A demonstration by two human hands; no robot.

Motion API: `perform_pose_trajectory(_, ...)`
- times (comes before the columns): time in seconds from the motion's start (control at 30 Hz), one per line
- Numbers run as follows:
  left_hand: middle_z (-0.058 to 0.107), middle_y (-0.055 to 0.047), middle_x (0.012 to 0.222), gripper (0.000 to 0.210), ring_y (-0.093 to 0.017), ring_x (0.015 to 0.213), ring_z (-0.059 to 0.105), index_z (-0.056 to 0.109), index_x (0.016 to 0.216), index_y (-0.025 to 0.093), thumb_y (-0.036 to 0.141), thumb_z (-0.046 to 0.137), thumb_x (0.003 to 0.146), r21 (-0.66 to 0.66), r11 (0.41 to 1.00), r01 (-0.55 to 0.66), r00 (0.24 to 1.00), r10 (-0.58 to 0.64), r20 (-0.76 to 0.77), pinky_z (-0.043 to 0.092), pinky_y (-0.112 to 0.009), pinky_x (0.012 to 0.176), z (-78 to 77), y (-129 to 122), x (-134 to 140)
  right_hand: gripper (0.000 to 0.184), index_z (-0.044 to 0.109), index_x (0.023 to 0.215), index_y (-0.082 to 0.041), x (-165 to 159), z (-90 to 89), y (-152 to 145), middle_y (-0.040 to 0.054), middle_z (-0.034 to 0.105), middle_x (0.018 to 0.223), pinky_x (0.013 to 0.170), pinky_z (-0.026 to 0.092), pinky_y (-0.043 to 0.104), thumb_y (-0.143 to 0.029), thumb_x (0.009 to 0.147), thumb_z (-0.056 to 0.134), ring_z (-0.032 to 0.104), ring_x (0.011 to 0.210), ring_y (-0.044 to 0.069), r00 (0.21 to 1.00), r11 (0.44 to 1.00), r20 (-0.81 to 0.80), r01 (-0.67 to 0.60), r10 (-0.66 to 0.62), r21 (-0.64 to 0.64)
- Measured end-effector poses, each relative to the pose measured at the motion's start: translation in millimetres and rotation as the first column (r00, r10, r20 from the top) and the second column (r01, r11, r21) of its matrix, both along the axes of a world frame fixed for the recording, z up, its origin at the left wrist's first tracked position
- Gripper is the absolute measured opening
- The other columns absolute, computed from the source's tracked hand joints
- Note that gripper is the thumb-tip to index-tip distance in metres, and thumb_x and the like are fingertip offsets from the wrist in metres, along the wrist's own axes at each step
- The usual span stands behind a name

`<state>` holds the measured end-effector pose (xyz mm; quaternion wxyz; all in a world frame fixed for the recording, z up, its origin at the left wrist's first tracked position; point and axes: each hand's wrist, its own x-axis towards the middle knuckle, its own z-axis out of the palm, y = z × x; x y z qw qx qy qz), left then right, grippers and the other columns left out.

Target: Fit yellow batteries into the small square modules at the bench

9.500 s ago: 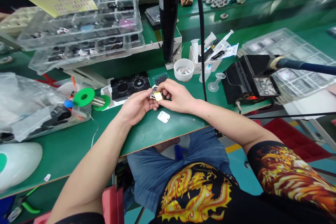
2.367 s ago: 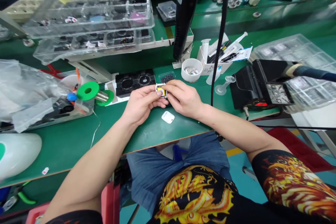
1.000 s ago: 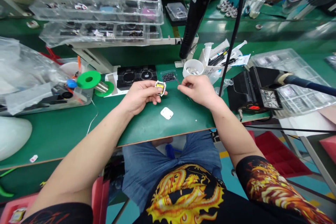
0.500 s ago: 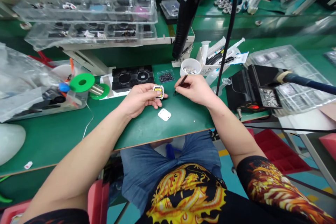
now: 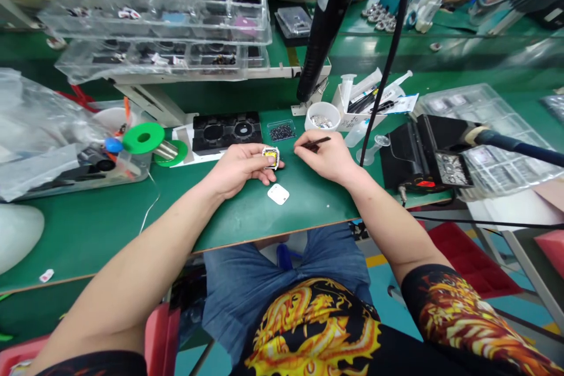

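Gadget [image 5: 272, 153], white-framed with a yellow middle, sits pinched between the left hand's [image 5: 240, 171] thumb and fingers. The right hand [image 5: 328, 155], apart from it, pinches a slim dark tool [image 5: 319, 141]. A white plate [image 5: 278, 194] lies just nearer the body than the left hand; a bowl [image 5: 311, 120] stands just beyond the right hand.
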<state>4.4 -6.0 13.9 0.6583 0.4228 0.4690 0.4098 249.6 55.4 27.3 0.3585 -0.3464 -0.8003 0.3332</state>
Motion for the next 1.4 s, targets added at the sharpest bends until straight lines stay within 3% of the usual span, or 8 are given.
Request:
perform_pose_trajectory(0.07, 0.081, -0.023, 0.115, 0.039, -0.019, 0.069, 0.076, 0.082, 0.106, 0.010, 0.036, 0.098, 0.081, 0.005, 1.000, 0.002, 1.000, -0.002, 0.001, 0.066, -0.025, 0.060, -1.1, 0.0, 0.2, 0.014, 0.080, 0.094, -0.017, -6.3, -1.0, -6.2, 0.0066, 0.081, 0.093, 0.077, 0.061, 0.033, -0.028, 0.096, 0.071, 0.074, 0.084, 0.019, 0.989, 0.998, -0.133, 0.060, -0.058, 0.013)
perform_pose_trajectory(0.17, 0.081, -0.022, 0.113, 0.039, -0.019, 0.069, 0.076, 0.083, 0.107, 0.010, 0.037, 0.096, 0.083, 0.022, 1.000, 0.008, 1.000, -0.008, 0.001, 0.066, -0.025, 0.060, -1.3, -0.3, 1.1, 0.017, 0.080, 0.097, -0.018, -14.4, -3.8, -14.9, 0.0075, 0.082, 0.097, 0.079, 0.065, 0.034, -0.034, 0.097, 0.074, 0.076, 0.088, 0.020, 0.979, 1.000, -0.202, 0.021, -0.020, -0.001)
perform_pose_trajectory(0.33, 0.081, -0.018, 0.101, 0.038, -0.019, 0.067, 0.075, 0.083, 0.102, 0.011, 0.038, 0.098, 0.080, 0.030, 0.999, 0.019, 1.000, -0.019, -0.001, 0.064, -0.025, 0.057, 0.8, -0.7, 2.9, 0.019, 0.081, 0.097, -0.018, -20.8, -12.1, -19.1, 0.0076, 0.082, 0.097, 0.080, 0.066, 0.033, -0.036, 0.100, 0.073, 0.078, 0.090, 0.020, 0.982, 0.999, -0.185, -0.038, 0.043, 0.034)
perform_pose_trajectory(0.67, 0.081, -0.018, 0.109, 0.037, -0.019, 0.067, 0.076, 0.083, 0.106, 0.011, 0.036, 0.096, 0.081, 0.035, 0.999, 0.017, 1.000, -0.016, -0.012, 0.063, -0.024, 0.058, -0.4, -0.8, 1.2, 0.015, 0.081, 0.097, -0.018, -22.0, -16.9, -16.3, 0.0078, 0.081, 0.097, 0.085, 0.065, 0.036, -0.027, 0.102, 0.071, 0.077, 0.091, 0.020, 0.978, 0.989, -0.184, -0.072, 0.096, 0.133)
perform_pose_trajectory(0.93, 0.078, -0.012, 0.081, 0.038, -0.020, 0.066, 0.075, 0.084, 0.105, 0.012, 0.037, 0.098, 0.080, 0.030, 0.999, 0.022, 1.000, -0.021, -0.016, 0.062, -0.024, 0.058, 1.7, -1.3, 2.9, 0.013, 0.081, 0.097, -0.020, -24.0, -19.3, -16.8, 0.0065, 0.083, 0.097, 0.088, 0.065, 0.036, -0.025, 0.103, 0.070, 0.078, 0.092, 0.020, 0.975, 0.985, -0.173, -0.118, 0.139, 0.127)
perform_pose_trajectory(1.23, 0.077, -0.011, 0.082, 0.043, -0.020, 0.066, 0.075, 0.082, 0.107, 0.009, 0.036, 0.099, 0.079, 0.012, 1.000, 0.018, 1.000, -0.018, -0.004, 0.062, -0.024, 0.058, 2.0, -1.0, 2.8, 0.011, 0.081, 0.098, -0.018, -25.0, -24.7, -15.8, 0.0064, 0.084, 0.099, 0.088, 0.065, 0.033, -0.019, 0.103, 0.071, 0.080, 0.094, 0.019, 0.953, 0.960, -0.247, -0.108, 0.174, 0.259)
perform_pose_trajectory(1.4, 0.078, -0.011, 0.083, 0.045, -0.019, 0.065, 0.075, 0.081, 0.107, 0.010, 0.038, 0.101, 0.077, 0.012, 1.000, 0.020, 1.000, -0.020, 0.002, 0.062, -0.024, 0.058, 1.4, -0.7, 1.9, 0.011, 0.082, 0.099, -0.019, -25.4, -25.3, -16.3, 0.0063, 0.085, 0.101, 0.090, 0.066, 0.034, -0.019, 0.103, 0.072, 0.081, 0.097, 0.020, 0.960, 0.963, -0.228, -0.103, 0.162, 0.250)
